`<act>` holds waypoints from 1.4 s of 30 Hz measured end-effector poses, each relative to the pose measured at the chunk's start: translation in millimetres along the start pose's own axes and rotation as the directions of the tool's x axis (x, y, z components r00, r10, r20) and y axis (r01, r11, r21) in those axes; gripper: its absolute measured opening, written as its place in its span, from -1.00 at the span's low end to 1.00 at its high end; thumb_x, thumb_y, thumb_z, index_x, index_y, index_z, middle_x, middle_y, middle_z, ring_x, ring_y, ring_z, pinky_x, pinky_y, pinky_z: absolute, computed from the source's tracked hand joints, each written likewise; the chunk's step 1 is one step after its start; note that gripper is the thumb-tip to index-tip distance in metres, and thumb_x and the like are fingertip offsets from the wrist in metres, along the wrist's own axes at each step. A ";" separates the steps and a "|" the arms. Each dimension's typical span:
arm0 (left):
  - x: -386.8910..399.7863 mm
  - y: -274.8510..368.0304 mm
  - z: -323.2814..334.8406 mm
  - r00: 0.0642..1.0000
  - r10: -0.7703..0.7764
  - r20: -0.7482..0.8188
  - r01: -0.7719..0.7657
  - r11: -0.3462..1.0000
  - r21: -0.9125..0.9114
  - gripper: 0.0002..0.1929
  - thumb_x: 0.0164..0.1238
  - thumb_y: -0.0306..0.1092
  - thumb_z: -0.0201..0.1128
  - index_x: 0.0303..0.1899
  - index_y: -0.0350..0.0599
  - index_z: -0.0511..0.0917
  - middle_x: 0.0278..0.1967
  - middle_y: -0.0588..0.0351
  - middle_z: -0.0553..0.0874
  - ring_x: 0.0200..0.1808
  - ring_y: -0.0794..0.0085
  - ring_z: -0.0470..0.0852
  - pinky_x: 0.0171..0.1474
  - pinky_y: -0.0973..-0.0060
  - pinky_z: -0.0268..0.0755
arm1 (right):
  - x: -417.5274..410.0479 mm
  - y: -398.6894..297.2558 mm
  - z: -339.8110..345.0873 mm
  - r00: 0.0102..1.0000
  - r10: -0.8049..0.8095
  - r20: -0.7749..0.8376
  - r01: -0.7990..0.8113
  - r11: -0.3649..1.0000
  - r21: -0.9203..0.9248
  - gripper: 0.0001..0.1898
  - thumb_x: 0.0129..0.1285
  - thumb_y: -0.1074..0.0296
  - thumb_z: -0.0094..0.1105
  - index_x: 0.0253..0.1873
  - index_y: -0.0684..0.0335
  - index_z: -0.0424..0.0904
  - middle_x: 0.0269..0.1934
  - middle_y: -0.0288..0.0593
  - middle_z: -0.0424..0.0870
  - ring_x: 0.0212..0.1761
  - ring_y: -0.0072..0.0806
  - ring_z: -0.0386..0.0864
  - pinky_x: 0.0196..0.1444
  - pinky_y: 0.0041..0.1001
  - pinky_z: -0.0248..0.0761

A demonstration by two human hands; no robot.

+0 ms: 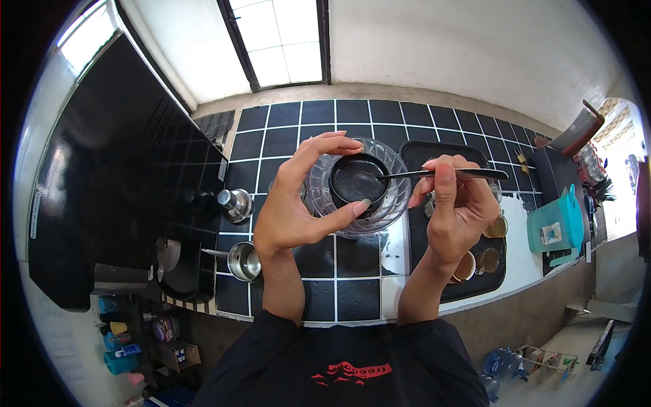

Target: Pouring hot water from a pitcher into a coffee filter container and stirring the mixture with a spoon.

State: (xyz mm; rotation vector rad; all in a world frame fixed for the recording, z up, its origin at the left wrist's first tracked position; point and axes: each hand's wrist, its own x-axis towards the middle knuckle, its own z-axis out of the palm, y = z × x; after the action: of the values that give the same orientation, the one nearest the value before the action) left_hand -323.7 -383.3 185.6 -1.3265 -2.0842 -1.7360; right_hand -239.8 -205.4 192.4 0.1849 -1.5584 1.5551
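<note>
My left hand (305,198) grips a small round black bowl (358,180), fingers at its far rim and thumb at its near side. Between the thumb and fingers of my right hand (455,196) is a dark, slim-handled spoon (478,174). Its far end dips inside the bowl, so the tip is hard to make out. Directly beneath the bowl is a clear, ribbed glass bowl (399,206) over the black tiled counter (358,257). From this angle I cannot tell whether the two bowls touch.
To the left are a steel cocktail shaker (236,204), a small steel pot (244,262) and a large black machine (127,152). A black tray (478,287) with several cups (464,267) lies at right, before a turquoise-lidded pitcher (552,226). A padlock (521,162) rests farther back.
</note>
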 end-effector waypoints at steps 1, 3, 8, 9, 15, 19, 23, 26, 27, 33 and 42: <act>-0.2 0.0 -0.1 1.000 0.000 -0.001 0.000 1.000 0.000 -0.37 -0.17 -0.35 0.49 0.08 -0.26 0.53 -0.01 -0.03 0.68 0.20 0.18 0.54 0.38 0.21 0.17 | -0.1 -0.8 0.8 1.000 0.000 0.001 0.000 1.000 0.000 -0.90 0.32 0.53 0.21 -0.24 0.47 0.62 -0.46 -0.16 0.63 -0.59 -0.61 0.55 -0.56 -0.64 0.37; -1.2 -1.1 0.2 0.999 -0.033 0.005 0.033 0.999 -0.011 -0.33 -0.21 -0.33 0.45 0.11 -0.21 0.52 0.01 -0.07 0.68 0.28 0.13 0.48 0.43 0.19 0.09 | -0.6 -1.9 2.6 0.999 0.029 -0.037 -0.029 0.999 0.015 -0.89 0.33 0.52 0.20 -0.24 0.47 0.62 -0.45 -0.15 0.64 -0.61 -0.61 0.55 -0.59 -0.64 0.37; -1.6 -4.8 0.6 1.000 -0.007 0.002 0.007 1.000 -0.008 -0.33 -0.22 -0.33 0.46 0.10 -0.21 0.53 0.01 -0.07 0.68 0.28 0.13 0.48 0.42 0.18 0.10 | -1.4 -1.9 0.7 0.997 0.046 -0.056 -0.048 0.998 -0.042 -0.86 0.33 0.47 0.23 -0.27 0.46 0.62 -0.54 -0.19 0.63 -0.66 -0.60 0.55 -0.64 -0.64 0.36; -1.5 -5.1 0.6 1.000 0.002 0.003 -0.002 1.000 -0.009 -0.33 -0.23 -0.33 0.46 0.10 -0.21 0.53 0.01 -0.07 0.68 0.28 0.13 0.48 0.42 0.18 0.10 | -1.5 -2.0 0.0 0.997 0.054 -0.055 -0.057 0.997 -0.056 -0.84 0.33 0.45 0.24 -0.27 0.45 0.62 -0.59 -0.20 0.62 -0.69 -0.59 0.55 -0.67 -0.64 0.35; -0.3 -2.2 1.9 1.000 -0.026 0.009 0.026 0.997 -0.077 -0.40 -0.18 -0.38 0.50 0.04 -0.25 0.55 0.04 -0.04 0.64 0.28 0.10 0.45 0.39 0.20 0.16 | -0.5 -4.9 2.6 0.985 0.106 -0.136 -0.108 0.994 -0.008 -0.82 0.34 0.41 0.24 -0.30 0.43 0.61 -0.66 -0.22 0.58 -0.74 -0.60 0.54 -0.72 -0.66 0.33; -1.0 -1.8 0.7 0.999 -0.032 0.007 0.032 0.996 -0.088 -0.40 -0.18 -0.40 0.50 0.04 -0.26 0.55 0.04 -0.04 0.64 0.30 0.09 0.44 0.39 0.22 0.16 | -1.5 -3.8 2.9 0.981 0.116 -0.158 -0.119 0.993 -0.007 -0.81 0.35 0.41 0.22 -0.30 0.44 0.59 -0.66 -0.22 0.57 -0.75 -0.61 0.53 -0.72 -0.66 0.33; -1.8 -2.5 0.1 0.999 -0.047 0.010 0.047 0.994 -0.099 -0.40 -0.18 -0.41 0.51 0.04 -0.28 0.55 0.04 -0.05 0.64 0.31 0.10 0.43 0.39 0.26 0.15 | -1.6 -4.3 1.9 0.978 0.117 -0.173 -0.118 0.993 0.004 -0.81 0.37 0.41 0.17 -0.30 0.44 0.58 -0.67 -0.22 0.56 -0.76 -0.61 0.51 -0.72 -0.66 0.33; -2.1 -4.8 -0.2 0.999 -0.046 0.013 0.047 0.994 -0.100 -0.39 -0.18 -0.41 0.51 0.05 -0.29 0.55 0.04 -0.06 0.64 0.32 0.11 0.42 0.39 0.27 0.16 | -0.6 -5.3 2.8 0.975 0.114 -0.191 -0.114 0.993 0.012 -0.81 0.38 0.41 0.17 -0.30 0.43 0.57 -0.68 -0.22 0.56 -0.76 -0.61 0.50 -0.71 -0.66 0.33; -2.1 -5.5 0.0 0.999 -0.043 0.014 0.045 0.993 -0.108 -0.39 -0.18 -0.41 0.52 0.05 -0.29 0.55 0.04 -0.07 0.64 0.32 0.11 0.42 0.38 0.28 0.16 | -0.4 -5.4 3.0 0.973 0.113 -0.201 -0.111 0.994 0.022 -0.81 0.38 0.41 0.17 -0.30 0.43 0.57 -0.68 -0.22 0.56 -0.76 -0.61 0.51 -0.71 -0.66 0.33; -2.8 -4.2 0.0 0.998 -0.063 -0.005 0.062 0.990 -0.126 -0.37 -0.20 -0.41 0.54 0.06 -0.31 0.55 0.02 -0.08 0.65 0.32 0.13 0.43 0.39 0.28 0.16 | -0.4 -7.1 3.3 0.973 0.109 -0.202 -0.110 0.994 0.003 -0.81 0.38 0.41 0.16 -0.29 0.43 0.57 -0.67 -0.22 0.56 -0.75 -0.60 0.52 -0.70 -0.66 0.34; -2.2 -3.4 -0.3 0.999 -0.043 -0.022 0.040 0.993 -0.114 -0.37 -0.20 -0.41 0.56 0.06 -0.28 0.56 -0.04 -0.07 0.70 0.25 0.19 0.51 0.40 0.27 0.16 | -1.9 -3.8 1.0 0.977 0.094 -0.190 -0.091 0.996 0.026 -0.81 0.38 0.40 0.16 -0.28 0.42 0.58 -0.67 -0.22 0.57 -0.75 -0.58 0.53 -0.72 -0.66 0.35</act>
State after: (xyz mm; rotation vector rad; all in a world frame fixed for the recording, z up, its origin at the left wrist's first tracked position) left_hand -324.8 -384.6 181.9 -1.2922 -2.0418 -1.9048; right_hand -236.7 -207.9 194.1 -0.0281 -1.4209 1.6087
